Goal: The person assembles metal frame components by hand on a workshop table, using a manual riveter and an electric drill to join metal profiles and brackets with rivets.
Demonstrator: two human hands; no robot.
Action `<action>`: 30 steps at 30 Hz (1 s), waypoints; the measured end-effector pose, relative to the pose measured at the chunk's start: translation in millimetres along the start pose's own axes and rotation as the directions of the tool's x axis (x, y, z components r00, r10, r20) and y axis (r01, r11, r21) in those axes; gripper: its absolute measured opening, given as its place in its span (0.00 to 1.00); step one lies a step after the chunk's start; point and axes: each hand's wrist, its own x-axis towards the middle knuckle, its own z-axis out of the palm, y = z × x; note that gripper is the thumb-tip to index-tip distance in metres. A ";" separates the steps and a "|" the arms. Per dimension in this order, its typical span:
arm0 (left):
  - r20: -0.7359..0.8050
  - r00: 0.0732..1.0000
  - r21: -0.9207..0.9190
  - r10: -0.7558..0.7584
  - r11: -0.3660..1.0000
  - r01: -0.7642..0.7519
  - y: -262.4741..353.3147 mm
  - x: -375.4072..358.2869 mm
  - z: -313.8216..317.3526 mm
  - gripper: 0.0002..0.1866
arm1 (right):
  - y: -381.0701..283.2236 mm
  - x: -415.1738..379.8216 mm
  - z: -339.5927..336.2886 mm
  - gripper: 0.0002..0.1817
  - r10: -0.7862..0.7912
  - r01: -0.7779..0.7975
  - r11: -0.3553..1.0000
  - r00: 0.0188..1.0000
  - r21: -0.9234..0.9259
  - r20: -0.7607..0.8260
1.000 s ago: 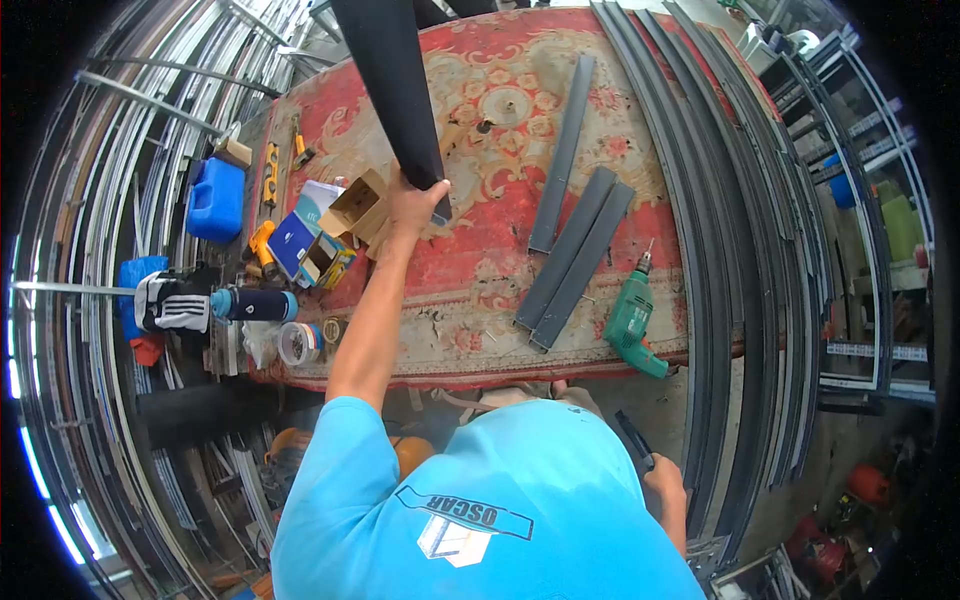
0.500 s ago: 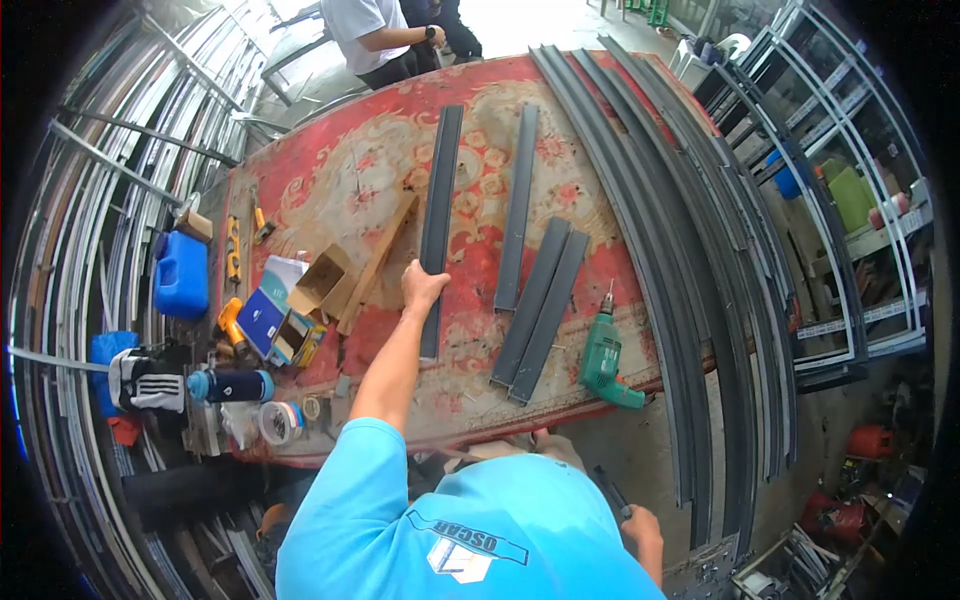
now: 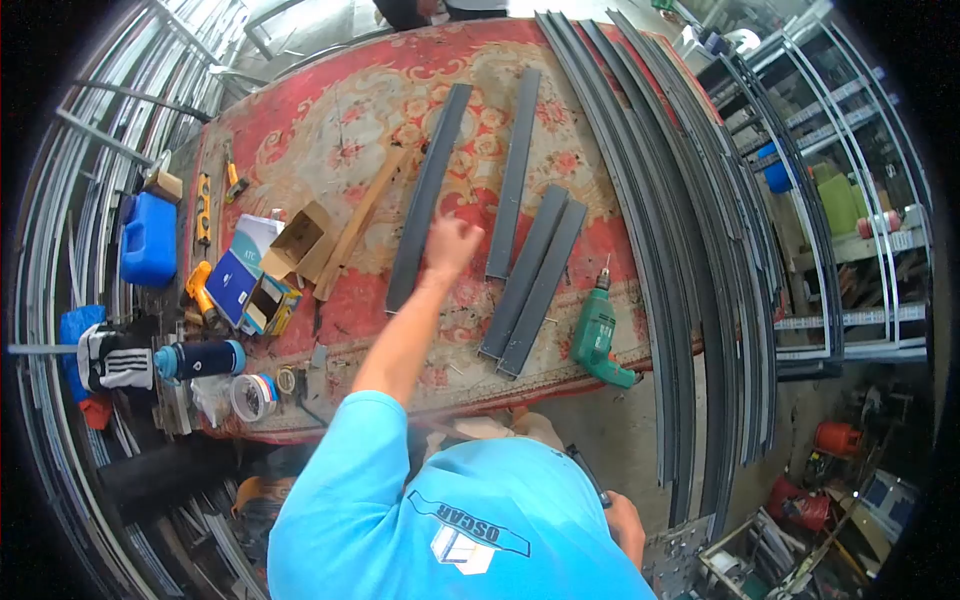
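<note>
My left hand [image 3: 455, 243] is over the table, just right of a dark grey metal channel [image 3: 428, 200] that lies at a slant. The hand is smeared by motion; its fingers look partly curled, and no object shows in them. Another grey channel [image 3: 515, 170] lies farther right, with two shorter channels [image 3: 530, 280] side by side below it. A green power drill [image 3: 597, 335] with a bit fitted rests near the table's front edge. Low beside my body, my right hand [image 3: 625, 528] is closed on a dark, elongated tool [image 3: 588, 474], mostly hidden by my shirt.
Long dark profiles [image 3: 665, 230] run along the table's right side. On the left are a wooden strip [image 3: 360, 220], an open cardboard box [image 3: 300, 240], a yellow-handled tool [image 3: 203, 292], a bottle [image 3: 200, 358] and a blue jug [image 3: 150, 240]. People stand beyond the far edge.
My left hand has let go of the channel and moved right of it. The channel now slants more, its near end shifted left. My right hand still holds the dark tool.
</note>
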 end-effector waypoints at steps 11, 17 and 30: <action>0.027 0.961 0.177 -0.275 0.947 0.267 25.4 -62.8 -8.9 0.10 | -61.9 3.7 -76.8 0.27 -0.321 0.317 0.946 0.945 -0.066 -0.063; -0.025 0.961 0.171 -0.275 0.946 0.276 7.1 -151.7 -54.1 0.09 | -90.0 25.1 -96.9 0.25 -0.525 0.524 0.850 0.851 0.050 0.013; -0.110 0.872 -0.045 -0.477 0.879 0.475 -17.6 -297.1 -112.5 0.17 | -220.1 41.2 -100.8 0.19 -0.712 0.698 0.701 0.679 0.142 0.180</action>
